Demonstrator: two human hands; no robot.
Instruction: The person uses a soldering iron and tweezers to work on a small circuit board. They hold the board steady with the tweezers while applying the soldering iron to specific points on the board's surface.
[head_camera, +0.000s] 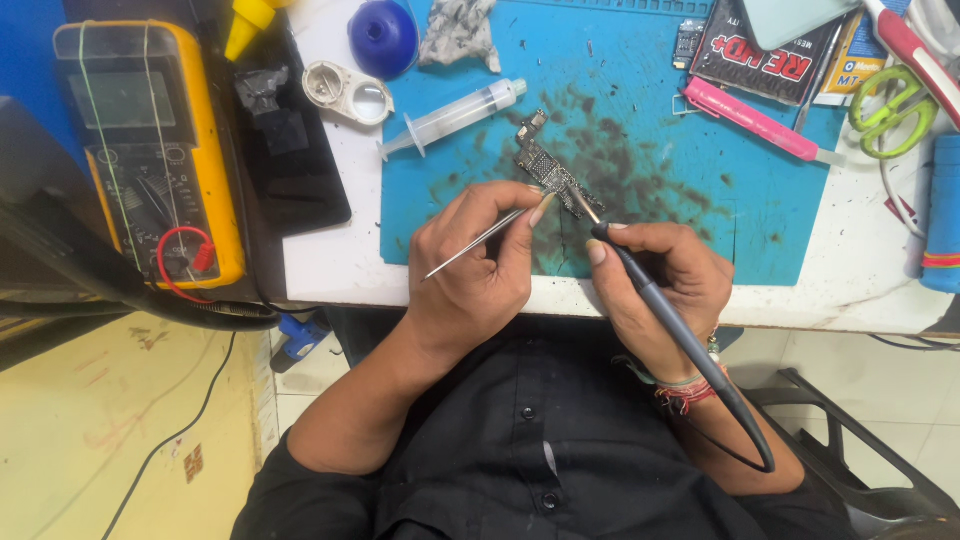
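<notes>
The left hand (470, 270) pinches metal tweezers (475, 243) in closed fingers, and the right hand (665, 285) grips a grey soldering iron (660, 300). Both tips meet on a small circuit board (550, 172) lying on the stained blue mat (780, 215) on the table (330, 270). Beyond it lies a clear syringe (455, 117).

Blue mat (640, 215) (stained dark), yellow multimeter (150, 150), pink marker (752, 120), green scissors (893, 112), black shirt (520, 450)

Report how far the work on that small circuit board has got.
Done: the bare circuit board lies on the stained blue mat. In hand: left hand holds tweezers, right hand a soldering iron, tips at the board. Left: cannot tell which joints remain.
</notes>
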